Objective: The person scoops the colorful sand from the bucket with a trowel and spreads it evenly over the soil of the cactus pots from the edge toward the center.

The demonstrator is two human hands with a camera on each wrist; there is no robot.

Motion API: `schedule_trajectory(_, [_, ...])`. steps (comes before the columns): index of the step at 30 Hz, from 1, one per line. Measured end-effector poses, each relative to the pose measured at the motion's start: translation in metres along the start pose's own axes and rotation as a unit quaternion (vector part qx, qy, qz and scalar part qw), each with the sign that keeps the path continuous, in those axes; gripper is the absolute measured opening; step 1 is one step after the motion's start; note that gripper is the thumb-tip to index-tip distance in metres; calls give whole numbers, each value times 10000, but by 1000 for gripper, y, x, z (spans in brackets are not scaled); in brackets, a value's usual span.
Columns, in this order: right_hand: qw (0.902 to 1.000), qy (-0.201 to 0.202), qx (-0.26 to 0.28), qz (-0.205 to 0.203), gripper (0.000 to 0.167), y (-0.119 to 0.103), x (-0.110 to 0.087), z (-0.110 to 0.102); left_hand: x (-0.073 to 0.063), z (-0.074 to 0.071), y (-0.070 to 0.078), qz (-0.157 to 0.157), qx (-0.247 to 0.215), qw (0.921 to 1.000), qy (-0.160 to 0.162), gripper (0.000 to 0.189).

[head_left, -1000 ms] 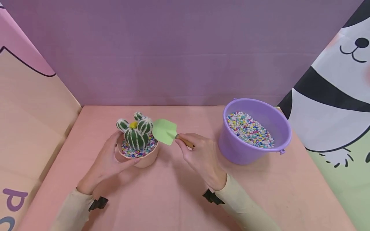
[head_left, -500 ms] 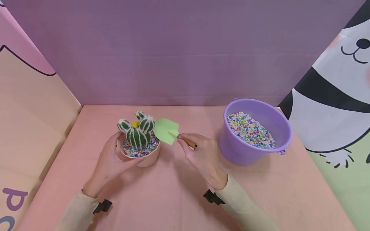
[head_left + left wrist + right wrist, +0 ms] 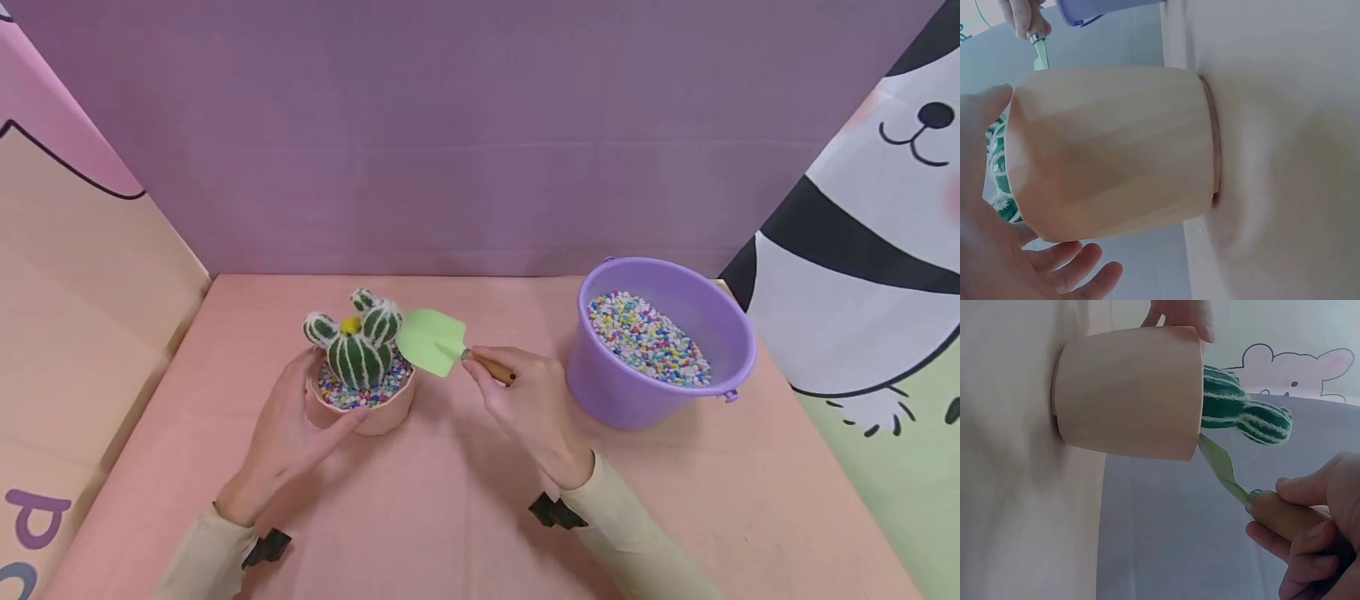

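Note:
A plush green cactus (image 3: 358,360) with white stripes and a yellow tuft stands in a peach flower pot (image 3: 388,415) filled with multicoloured pebbles. My left hand (image 3: 288,429) holds the pot at its rim, thumb at the front and fingers round the left side. My right hand (image 3: 532,408) grips the wooden handle of a small trowel (image 3: 431,340). The pale green blade carries no visible pebbles and its tip meets the pot's right rim. In the right wrist view the trowel blade (image 3: 1217,459) slants against the rim, beside the cactus.
A purple bucket (image 3: 626,398), partly filled with multicoloured pebbles (image 3: 648,342), stands to the right on the pink tabletop (image 3: 420,517). A purple wall (image 3: 465,150) rises behind the table, and printed panels flank both sides.
The pot and my left hand have shifted slightly right since a second ago. The trowel has moved a little right too, its tip still by the rim. The bucket stays put.

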State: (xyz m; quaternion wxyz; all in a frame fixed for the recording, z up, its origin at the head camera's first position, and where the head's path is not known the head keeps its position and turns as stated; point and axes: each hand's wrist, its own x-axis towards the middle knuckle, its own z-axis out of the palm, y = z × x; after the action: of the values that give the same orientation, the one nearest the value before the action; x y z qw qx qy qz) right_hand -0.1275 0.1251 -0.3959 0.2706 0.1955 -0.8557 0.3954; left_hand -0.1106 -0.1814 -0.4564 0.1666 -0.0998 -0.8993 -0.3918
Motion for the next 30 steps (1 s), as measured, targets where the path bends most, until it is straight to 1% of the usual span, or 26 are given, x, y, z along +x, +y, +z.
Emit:
schedule_trajectory(4, [9999,5,66,84,19,0,1,-3,-1,-3,2,-79,16,9999,-72,91])
schedule_trajectory(7, [9999,12,58,124,19,1,1,-4,-1,-4,3,-97,-29,9999,-42,85])
schedule_trajectory(9, [9999,5,71,130,19,0,1,-5,-1,-5,4,-93,-44,9999,44,80])
schedule_trajectory(11, [9998,32,118,132,19,0,1,-6,-2,-5,5,-78,-6,9998,193,76])
schedule_trajectory(13, [9997,68,174,151,19,-1,2,-8,-2,-6,7,-130,69,9991,400,71])
schedule_trajectory(15, [9995,96,237,207,19,0,2,-10,-4,-7,9,-269,98,9976,628,65])
schedule_trajectory(18, [9985,74,378,392,19,0,3,-12,-6,-8,12,-530,82,9934,1012,55])
schedule_trajectory(20, [9974,42,498,528,19,0,3,-14,-8,-8,14,-575,-10,9902,1269,48])
schedule_trajectory(22, [9959,25,628,654,19,1,4,-17,-8,-9,16,-434,-153,9870,1541,42])
schedule_trajectory(25, [9950,12,695,721,19,2,5,-21,-8,-10,20,55,-496,9815,1846,35])
schedule_trajectory(27, [9951,-12,702,702,20,3,6,-24,-8,-10,24,435,-725,9774,1938,34])
schedule_trajectory(30, [9957,-50,660,653,20,4,7,-28,-8,-9,32,862,-959,9743,1848,36])
